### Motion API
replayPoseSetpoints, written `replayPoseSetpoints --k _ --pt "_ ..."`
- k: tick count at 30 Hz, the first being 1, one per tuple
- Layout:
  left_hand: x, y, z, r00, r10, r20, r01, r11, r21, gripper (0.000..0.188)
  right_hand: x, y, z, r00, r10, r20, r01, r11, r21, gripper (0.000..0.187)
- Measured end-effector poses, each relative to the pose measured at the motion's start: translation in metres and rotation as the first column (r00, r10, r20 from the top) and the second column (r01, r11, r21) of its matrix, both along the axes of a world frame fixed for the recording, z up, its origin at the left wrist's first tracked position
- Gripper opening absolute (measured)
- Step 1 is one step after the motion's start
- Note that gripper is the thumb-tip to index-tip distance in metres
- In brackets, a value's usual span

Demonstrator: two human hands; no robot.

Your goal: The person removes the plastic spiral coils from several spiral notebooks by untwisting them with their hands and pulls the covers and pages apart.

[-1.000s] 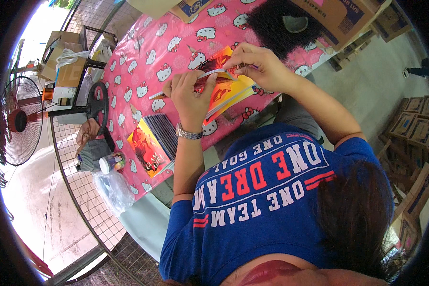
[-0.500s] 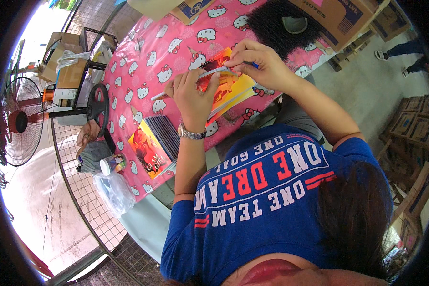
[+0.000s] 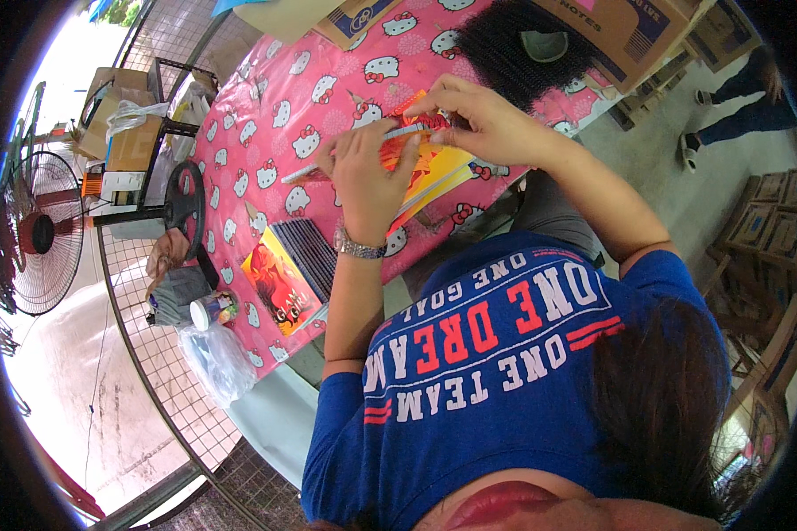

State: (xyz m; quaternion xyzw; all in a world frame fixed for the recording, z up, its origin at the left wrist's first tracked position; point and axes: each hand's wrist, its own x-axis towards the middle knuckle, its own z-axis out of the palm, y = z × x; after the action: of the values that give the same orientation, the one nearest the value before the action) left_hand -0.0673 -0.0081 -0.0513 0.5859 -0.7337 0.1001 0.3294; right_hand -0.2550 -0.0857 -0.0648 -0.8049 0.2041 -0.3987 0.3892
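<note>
Both hands are at the edge of a notebook point(image 3: 409, 129) with a red and yellow cover, tilted above the pink tablecloth. My left hand point(image 3: 367, 168), wearing a metal watch, is closed on its left part, thumb on the near side. My right hand point(image 3: 480, 122) pinches its right end with bent fingers; whether a small piece is also between the fingertips is hidden. Under the hands lies a stack of loose yellow and orange notebooks point(image 3: 443, 180). Left of my left forearm sits a pile of notebooks with black spiral bindings point(image 3: 279, 279).
A heap of black binding coils point(image 3: 505, 55) lies beyond my right hand, beside a cardboard box point(image 3: 633, 40). On the left are a plastic jar point(image 3: 205, 313), a clear plastic bag point(image 3: 217, 363) and a fan point(image 3: 49, 232). A person's legs point(image 3: 744, 119) show at the right.
My left hand has shifted slightly right along the notebook. My right fingers have re-gripped, and a blue bit seen between them is out of sight. At the right, the other person's legs have moved into fuller view.
</note>
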Motion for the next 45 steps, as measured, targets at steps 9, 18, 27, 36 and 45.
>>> replayPoseSetpoints --k 9,18,27,36,45 --pt "-0.006 -0.002 0.006 0.998 -0.025 0.059 0.016 0.987 0.162 0.024 -0.004 -0.007 0.017 0.991 -0.010 -0.134 -0.009 0.990 -0.138 0.016" --pt "-0.012 -0.001 0.011 1.000 -0.009 0.022 0.005 0.985 0.172 0.026 0.000 -0.009 0.015 0.992 -0.002 -0.130 -0.005 0.998 -0.055 0.021" --pt "-0.008 0.001 0.010 0.999 -0.032 0.042 0.022 0.977 0.213 0.023 0.002 -0.006 0.030 0.965 0.033 -0.260 -0.048 0.998 -0.049 0.030" --pt "-0.001 0.006 0.007 0.996 -0.086 0.014 0.081 0.976 0.204 0.020 -0.060 -0.117 -0.089 0.119 -0.812 -0.572 0.726 0.464 -0.507 0.062" --pt "0.002 0.021 -0.012 0.898 0.399 0.184 -0.382 0.916 -0.121 0.035 -0.039 -0.117 -0.038 0.895 -0.225 -0.386 0.206 0.974 -0.090 0.050"
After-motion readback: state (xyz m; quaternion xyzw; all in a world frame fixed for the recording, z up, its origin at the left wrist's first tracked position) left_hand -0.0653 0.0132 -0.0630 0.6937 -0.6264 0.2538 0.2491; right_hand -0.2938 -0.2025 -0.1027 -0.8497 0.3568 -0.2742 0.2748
